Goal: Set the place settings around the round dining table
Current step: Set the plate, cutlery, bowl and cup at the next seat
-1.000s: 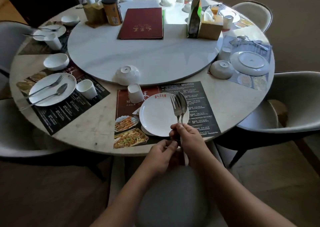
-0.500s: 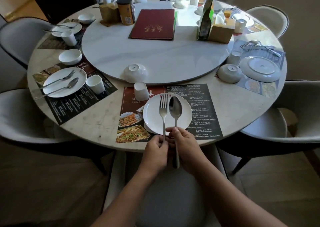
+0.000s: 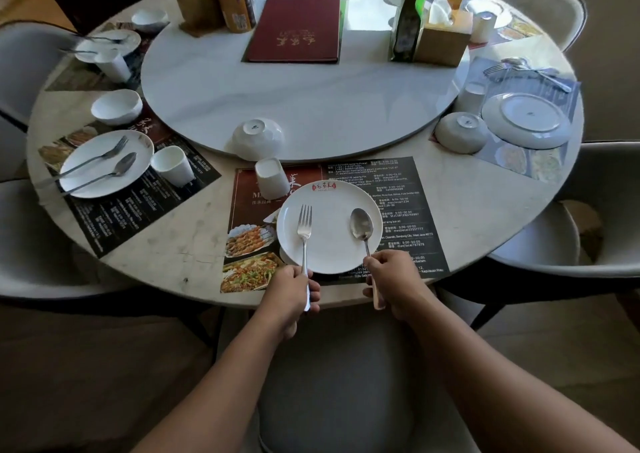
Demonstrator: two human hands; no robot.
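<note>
A white plate lies on the dark printed placemat at the near edge of the round table. My left hand grips the handle of a fork, whose tines lie over the plate's left side. My right hand holds a spoon by its handle, bowl up over the plate's right side. A white cup stands upside down just beyond the plate, and an upturned white bowl sits on the rim of the marble turntable.
To the left, a plate with fork and spoon, a cup and a bowl. To the right, an upturned plate, bowl, cup and cutlery. A red menu, tissue box and canister stand on the turntable. Grey chairs ring the table.
The fork and spoon were held together in both hands over the plate's right side. My hands have since separated, the fork going left and the spoon right.
</note>
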